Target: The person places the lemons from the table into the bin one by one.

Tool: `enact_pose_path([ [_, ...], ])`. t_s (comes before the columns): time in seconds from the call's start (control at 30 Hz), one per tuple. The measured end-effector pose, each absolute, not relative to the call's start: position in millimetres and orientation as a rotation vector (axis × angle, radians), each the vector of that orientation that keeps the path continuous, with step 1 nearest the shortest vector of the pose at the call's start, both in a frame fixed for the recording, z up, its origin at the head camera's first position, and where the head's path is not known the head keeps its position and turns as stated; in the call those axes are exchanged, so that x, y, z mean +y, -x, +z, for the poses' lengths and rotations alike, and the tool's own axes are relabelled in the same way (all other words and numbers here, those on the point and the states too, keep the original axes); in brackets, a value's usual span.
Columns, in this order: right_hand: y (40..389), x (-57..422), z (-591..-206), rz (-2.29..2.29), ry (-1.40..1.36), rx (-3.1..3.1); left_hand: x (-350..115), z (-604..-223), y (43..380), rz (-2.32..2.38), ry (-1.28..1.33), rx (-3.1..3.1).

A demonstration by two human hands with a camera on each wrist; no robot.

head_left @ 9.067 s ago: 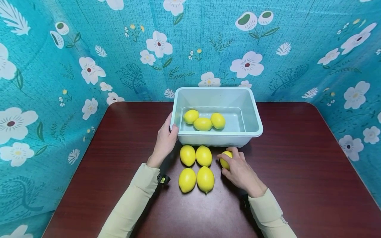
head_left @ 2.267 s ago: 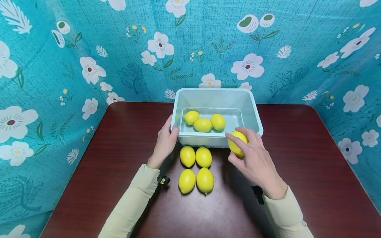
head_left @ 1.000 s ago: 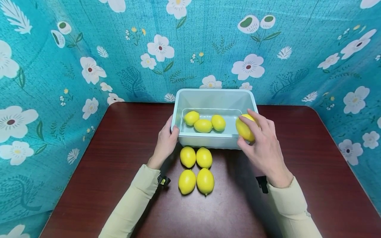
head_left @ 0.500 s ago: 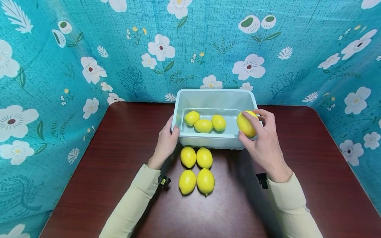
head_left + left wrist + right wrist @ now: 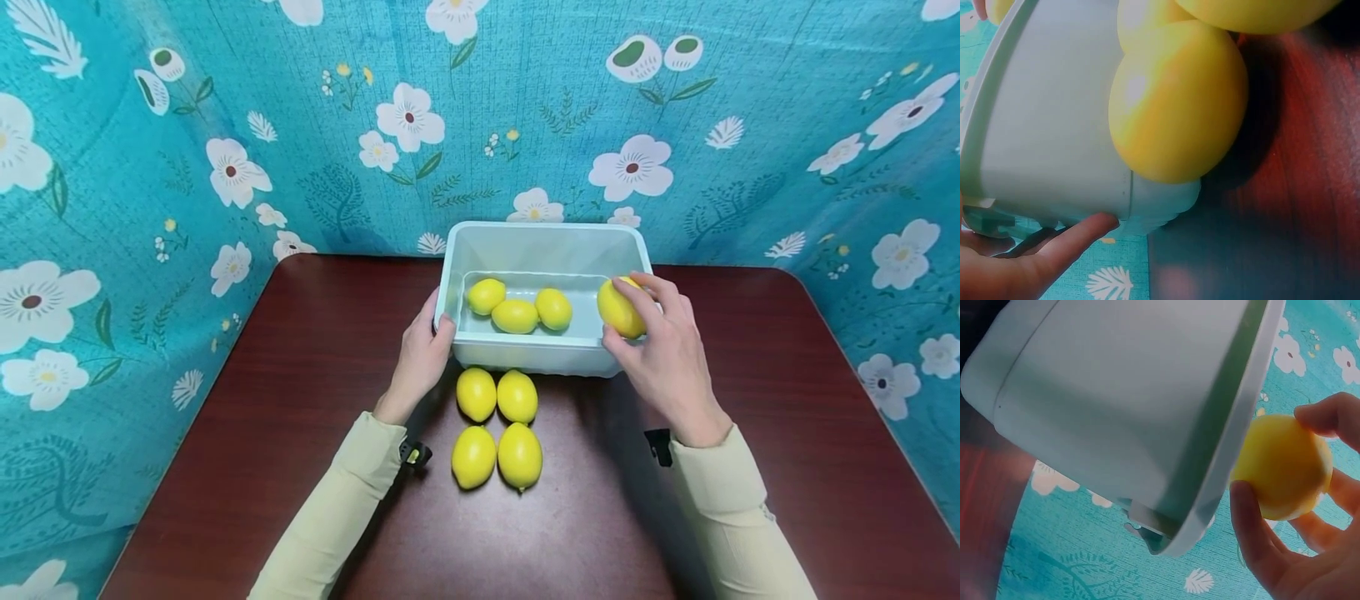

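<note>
My right hand point(image 5: 667, 354) grips a lemon point(image 5: 619, 308) over the right end of a pale blue-grey plastic bin point(image 5: 525, 354). In the right wrist view the lemon point(image 5: 1285, 465) sits between thumb and fingers, level with the bin's rim point(image 5: 1225, 450). My left hand point(image 5: 422, 354) holds the bin's left end, its thumb against the front corner. The left wrist view has that thumb point(image 5: 1079, 240) along the bin's wall. Inside the bin, toward the left, lie three lemons point(image 5: 515, 317). Several more lemons point(image 5: 520, 456) stand in two rows on the table before it.
A dark red-brown wooden table point(image 5: 315, 367) bears everything. Turquoise flowered cloth point(image 5: 525, 117) hangs behind and at both sides, close to the bin's back. Dark wrist cameras point(image 5: 415, 454) are strapped at both sleeves.
Over the seconds shown, my right hand has lifted the lemon from the table beside the rows and brought it up over the bin's right end. The left hand keeps its hold.
</note>
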State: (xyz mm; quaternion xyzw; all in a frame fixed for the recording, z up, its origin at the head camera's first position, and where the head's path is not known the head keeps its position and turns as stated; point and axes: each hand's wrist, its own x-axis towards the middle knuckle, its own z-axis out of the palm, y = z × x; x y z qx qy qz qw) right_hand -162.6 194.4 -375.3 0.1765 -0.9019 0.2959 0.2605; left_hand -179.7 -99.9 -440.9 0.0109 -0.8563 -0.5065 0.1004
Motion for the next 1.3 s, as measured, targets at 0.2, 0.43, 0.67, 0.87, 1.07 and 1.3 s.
enact_pose_path([
  [0.2,165.8,193.6,-378.1,0.788,-0.47,-2.464,-99.8,-439.8,179.9,-1.497,-0.041,-2.535],
  [0.43,169.1,192.5,-381.5,0.79,-0.456,-2.506,-100.2,-441.2,181.1,-1.464,-0.026,-2.54],
  [0.67,168.5,191.9,-383.3,0.796,-0.445,-2.537,-99.9,-441.0,180.6,-1.481,-0.037,-2.54],
  [0.87,168.8,191.8,-384.4,0.778,-0.438,-2.553,-100.4,-442.1,181.3,-1.472,-0.035,-2.541],
  [1.07,169.5,192.1,-385.7,0.766,-0.441,-2.547,-100.0,-441.2,180.9,-1.49,-0.035,-2.548],
  [1.3,166.9,191.9,-385.1,0.765,-0.429,-2.51,-100.0,-439.6,180.0,-1.494,-0.043,-2.547],
])
